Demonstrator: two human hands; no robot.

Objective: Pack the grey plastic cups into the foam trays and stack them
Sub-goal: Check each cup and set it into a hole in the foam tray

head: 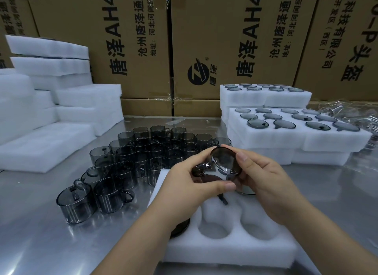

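1. A smoky grey cup (pixel 223 162) was held just above the near foam tray (pixel 225 248), tipped so one round end faced the camera.
2. It was gripped from both sides. The left hand (pixel 190 184) was curled round the handle side and the right hand (pixel 263 184) was wrapped round the other.
3. Two round pockets (pixel 216 229) at the tray's near edge were seen bare.
4. A bunch of loose grey cups (pixel 131 158) was parked on the steel table (pixel 41 233), left of and behind the tray.
5. Filled trays (pixel 296 139) were stacked behind the tray to its right, with cups sunk in the pockets.
6. Blank foam blocks (pixel 51 102) were piled well off to the tray's far left, and cardboard boxes (pixel 204 39) were lined up behind the lot.
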